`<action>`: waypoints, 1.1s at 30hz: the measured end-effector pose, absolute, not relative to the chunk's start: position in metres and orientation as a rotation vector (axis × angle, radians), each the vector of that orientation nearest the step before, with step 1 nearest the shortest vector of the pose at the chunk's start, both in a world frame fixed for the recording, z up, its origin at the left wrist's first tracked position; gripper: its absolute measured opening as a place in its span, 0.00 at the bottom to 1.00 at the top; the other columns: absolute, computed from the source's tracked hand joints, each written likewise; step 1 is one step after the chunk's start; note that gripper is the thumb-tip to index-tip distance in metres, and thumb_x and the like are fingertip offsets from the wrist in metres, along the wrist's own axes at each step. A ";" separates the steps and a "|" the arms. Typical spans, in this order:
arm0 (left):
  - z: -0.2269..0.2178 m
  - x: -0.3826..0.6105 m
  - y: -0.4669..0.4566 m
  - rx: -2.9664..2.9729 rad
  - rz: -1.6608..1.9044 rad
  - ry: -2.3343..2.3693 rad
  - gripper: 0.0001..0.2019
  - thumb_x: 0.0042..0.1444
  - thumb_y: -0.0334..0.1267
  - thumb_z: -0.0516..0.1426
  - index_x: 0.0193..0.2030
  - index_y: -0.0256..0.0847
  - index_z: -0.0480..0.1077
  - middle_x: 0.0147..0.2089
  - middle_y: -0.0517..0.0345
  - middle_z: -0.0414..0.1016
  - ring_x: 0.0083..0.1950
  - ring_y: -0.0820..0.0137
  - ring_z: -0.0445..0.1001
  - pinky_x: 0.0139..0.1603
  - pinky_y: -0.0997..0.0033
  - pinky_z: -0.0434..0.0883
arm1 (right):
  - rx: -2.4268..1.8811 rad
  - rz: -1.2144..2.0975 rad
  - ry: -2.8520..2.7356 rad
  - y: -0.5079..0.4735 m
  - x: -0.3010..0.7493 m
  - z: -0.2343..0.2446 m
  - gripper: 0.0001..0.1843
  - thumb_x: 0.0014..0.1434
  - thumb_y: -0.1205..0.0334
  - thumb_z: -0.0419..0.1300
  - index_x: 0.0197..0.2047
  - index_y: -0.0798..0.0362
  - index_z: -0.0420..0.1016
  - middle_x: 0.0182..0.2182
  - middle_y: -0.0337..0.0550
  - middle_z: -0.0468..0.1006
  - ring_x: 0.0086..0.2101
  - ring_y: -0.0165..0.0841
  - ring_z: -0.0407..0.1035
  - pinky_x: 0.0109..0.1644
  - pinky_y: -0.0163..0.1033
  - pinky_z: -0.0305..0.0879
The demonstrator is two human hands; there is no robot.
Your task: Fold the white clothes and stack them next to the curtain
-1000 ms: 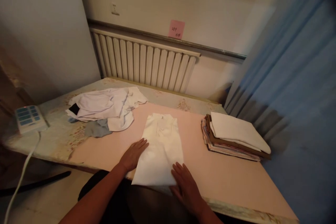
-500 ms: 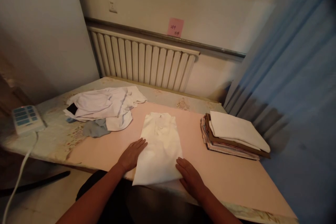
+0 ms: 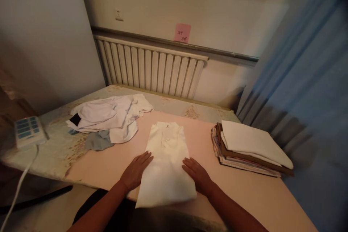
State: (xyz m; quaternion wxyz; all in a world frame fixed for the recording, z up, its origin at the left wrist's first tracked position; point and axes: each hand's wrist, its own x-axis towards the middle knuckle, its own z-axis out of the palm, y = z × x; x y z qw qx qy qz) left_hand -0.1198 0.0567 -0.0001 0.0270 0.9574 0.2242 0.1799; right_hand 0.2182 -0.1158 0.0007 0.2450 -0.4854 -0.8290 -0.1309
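A white shirt, folded into a long narrow shape, lies in front of me on the pink sheet. Its collar end points away, and its lower end reaches the table's front edge. My left hand rests flat on the shirt's left side, fingers stretched out. On the opposite side my right hand touches the right edge with its fingers extended. Neither hand grips the cloth.
Loose white garments and a grey cloth lie in a heap at left. A stack of folded clothes stands at right beside a blue curtain. A power strip with a cable sits far left. A radiator is behind the table.
My right hand has moved up along the shirt's right edge, away from its lower corner. My left hand stays on the left side. The whole view has shifted slightly.
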 end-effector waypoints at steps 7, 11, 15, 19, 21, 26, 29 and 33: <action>-0.005 -0.120 0.061 3.004 0.547 0.672 0.29 0.63 0.36 0.49 0.71 0.48 0.49 0.70 0.52 0.57 0.71 0.61 0.53 0.67 0.57 0.58 | -1.192 -0.345 -2.308 -0.081 0.227 0.010 0.27 0.64 0.62 0.55 0.65 0.51 0.58 0.60 0.51 0.68 0.63 0.39 0.55 0.66 0.56 0.54; 0.001 -0.120 0.062 3.057 0.547 0.670 0.29 0.64 0.40 0.50 0.71 0.50 0.48 0.71 0.54 0.55 0.72 0.58 0.48 0.70 0.49 0.51 | -1.136 -0.280 -2.395 -0.066 0.237 0.008 0.29 0.64 0.58 0.55 0.66 0.51 0.56 0.61 0.51 0.67 0.64 0.40 0.55 0.67 0.56 0.53; 0.012 -0.116 0.065 3.078 0.514 0.539 0.29 0.64 0.40 0.50 0.71 0.52 0.46 0.72 0.55 0.52 0.73 0.57 0.45 0.70 0.45 0.49 | -1.106 -0.191 -2.459 -0.051 0.244 0.008 0.29 0.63 0.56 0.55 0.66 0.49 0.57 0.62 0.49 0.66 0.64 0.40 0.55 0.67 0.55 0.51; 0.015 -0.108 0.075 3.019 0.451 0.396 0.30 0.64 0.38 0.49 0.72 0.52 0.44 0.72 0.56 0.52 0.73 0.59 0.47 0.70 0.47 0.52 | -1.086 -0.117 -2.526 -0.037 0.245 0.016 0.29 0.63 0.54 0.55 0.66 0.49 0.58 0.62 0.48 0.65 0.65 0.41 0.52 0.68 0.55 0.48; 0.015 -0.105 0.081 2.966 0.436 0.360 0.31 0.64 0.38 0.50 0.72 0.53 0.44 0.72 0.56 0.52 0.72 0.60 0.50 0.70 0.50 0.55 | -1.095 -0.043 -2.549 -0.033 0.244 0.020 0.30 0.63 0.51 0.55 0.66 0.49 0.58 0.62 0.47 0.65 0.64 0.40 0.52 0.68 0.53 0.48; 0.016 -0.103 0.086 2.887 0.393 0.319 0.30 0.64 0.44 0.51 0.71 0.55 0.45 0.72 0.56 0.52 0.71 0.60 0.54 0.69 0.51 0.57 | -1.141 0.086 -2.469 -0.037 0.239 0.022 0.30 0.63 0.50 0.55 0.66 0.48 0.59 0.61 0.46 0.67 0.64 0.36 0.55 0.68 0.49 0.51; 0.021 -0.108 0.076 2.849 0.379 0.346 0.29 0.64 0.46 0.50 0.71 0.55 0.47 0.71 0.56 0.54 0.70 0.59 0.55 0.68 0.51 0.58 | -1.216 0.129 -2.399 -0.054 0.235 0.022 0.26 0.65 0.51 0.55 0.64 0.46 0.62 0.61 0.45 0.67 0.63 0.36 0.55 0.67 0.49 0.52; 0.031 -0.120 0.049 2.780 0.353 0.311 0.28 0.64 0.46 0.51 0.70 0.56 0.50 0.70 0.56 0.58 0.69 0.59 0.59 0.67 0.53 0.61 | -1.258 0.194 -2.369 -0.092 0.224 0.033 0.25 0.65 0.52 0.55 0.64 0.43 0.63 0.59 0.42 0.70 0.61 0.35 0.59 0.66 0.47 0.55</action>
